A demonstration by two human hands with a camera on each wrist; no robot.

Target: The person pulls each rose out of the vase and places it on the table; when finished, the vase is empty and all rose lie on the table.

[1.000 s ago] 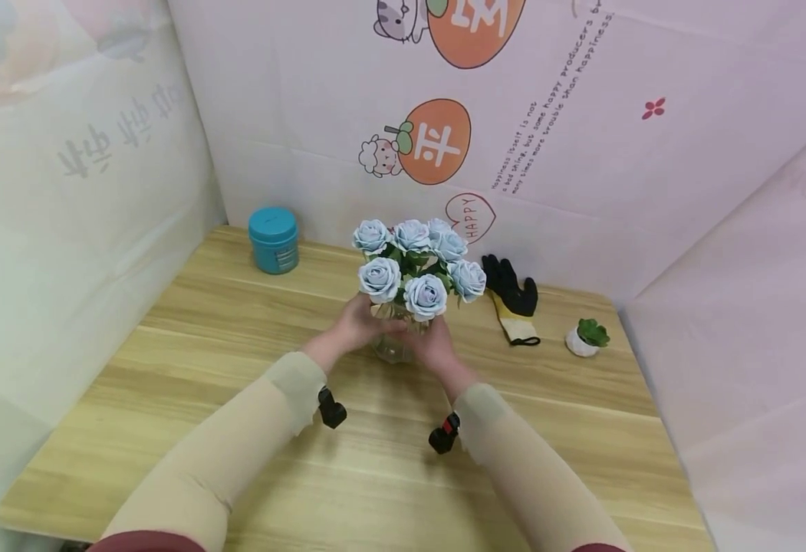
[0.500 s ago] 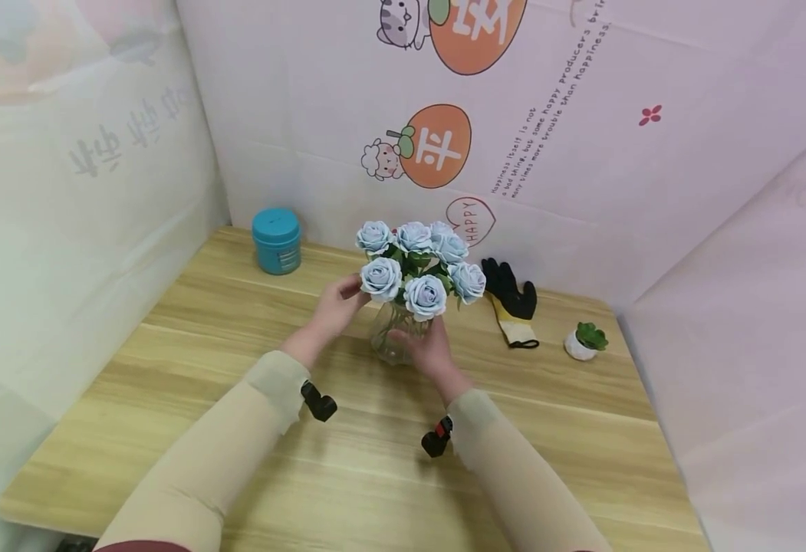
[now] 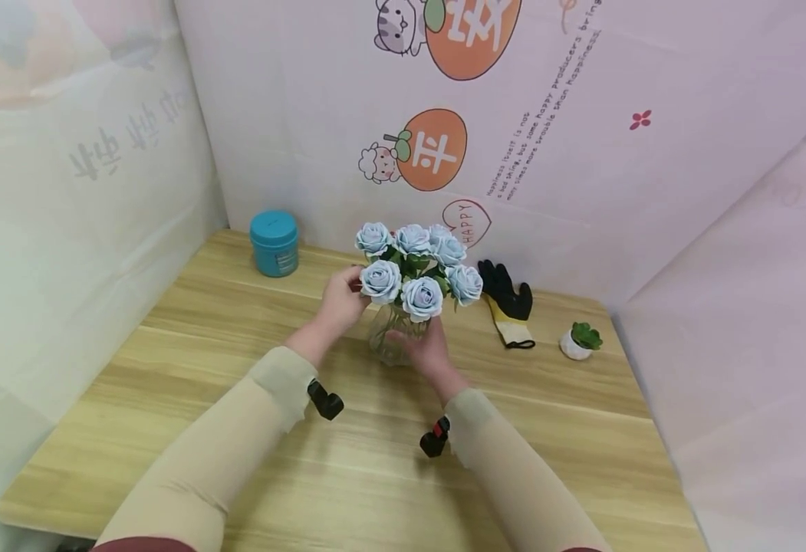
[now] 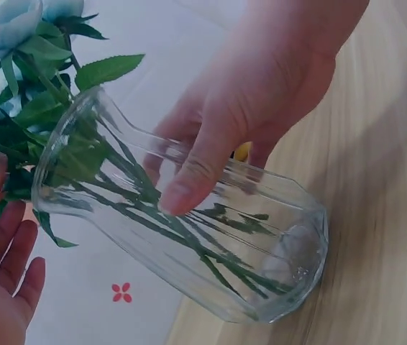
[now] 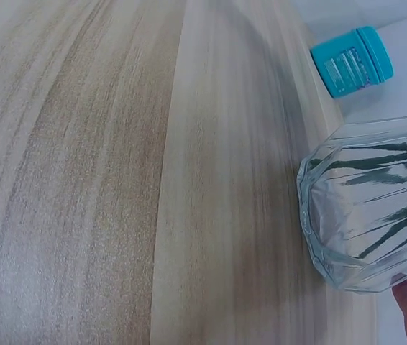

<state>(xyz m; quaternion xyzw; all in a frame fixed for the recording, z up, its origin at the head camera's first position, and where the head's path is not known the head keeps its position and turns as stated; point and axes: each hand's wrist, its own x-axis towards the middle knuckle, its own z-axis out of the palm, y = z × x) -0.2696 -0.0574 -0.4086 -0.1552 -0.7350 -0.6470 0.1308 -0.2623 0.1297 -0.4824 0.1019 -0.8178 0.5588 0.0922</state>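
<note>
A clear glass vase (image 3: 390, 345) stands upright on the wooden table, full of light blue roses (image 3: 422, 297) with green leaves. My right hand (image 3: 432, 351) grips its right side. In the left wrist view, the right thumb (image 4: 189, 183) lies across the front of the glass, other fingers round the far side. My left hand (image 3: 343, 303) is at the leftmost roses, its fingertips partly hidden behind a bloom. The left wrist view shows the left fingers (image 4: 29, 287) loosely bent and apart, the thumb beside the leaves (image 4: 42, 115). Stems (image 4: 189, 237) show through the glass.
A blue lidded tub (image 3: 274, 244) stands at the back left of the table (image 3: 189, 368). Right of the vase lies a black and yellow work glove (image 3: 509, 303), then a small succulent in a white pot (image 3: 577, 345). Printed cloth walls (image 3: 292, 138) enclose the back and sides.
My left hand has let go of the vase and moved up and left to the leftmost roses, lately edging closer to them. My right hand keeps holding the vase, which stays put.
</note>
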